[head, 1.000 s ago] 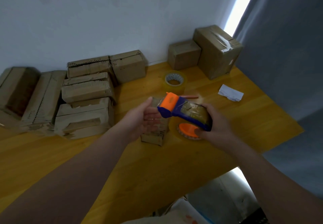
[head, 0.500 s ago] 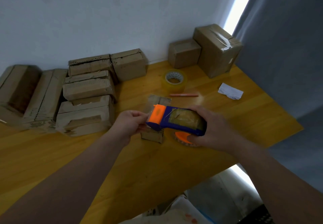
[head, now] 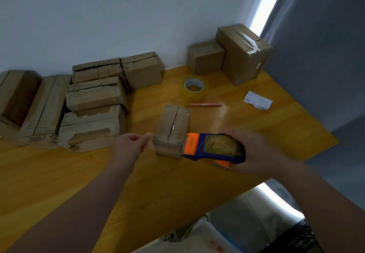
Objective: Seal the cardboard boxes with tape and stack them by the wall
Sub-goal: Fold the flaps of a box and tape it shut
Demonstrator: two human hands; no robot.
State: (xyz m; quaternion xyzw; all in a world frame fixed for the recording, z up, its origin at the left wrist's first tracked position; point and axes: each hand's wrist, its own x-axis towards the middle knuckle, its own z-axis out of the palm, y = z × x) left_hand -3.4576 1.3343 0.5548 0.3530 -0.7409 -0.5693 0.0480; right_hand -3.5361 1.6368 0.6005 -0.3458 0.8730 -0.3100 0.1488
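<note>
Down near the middle of the desk (head: 286, 126), toward its near edge, the small cardboard box (head: 172, 128) lies with its flap seam facing up. Our right hand (head: 256, 154) is clamped round the blue and orange tape dispenser (head: 215, 149), whose orange nose sits just beside the box's right side. Our left hand (head: 131, 147) hovers just left of the box, fingers curled and thumb toward it; we cannot tell whether it pinches any tape. A tape roll (head: 194, 87) stands nearer the far edge, an orange pen (head: 205, 105) before it, and crumpled paper (head: 257, 100) toward the right edge. Stacked boxes (head: 94, 102) line the far left edge by the wall (head: 118, 15); two more boxes (head: 242, 55) fill the far right corner.
</note>
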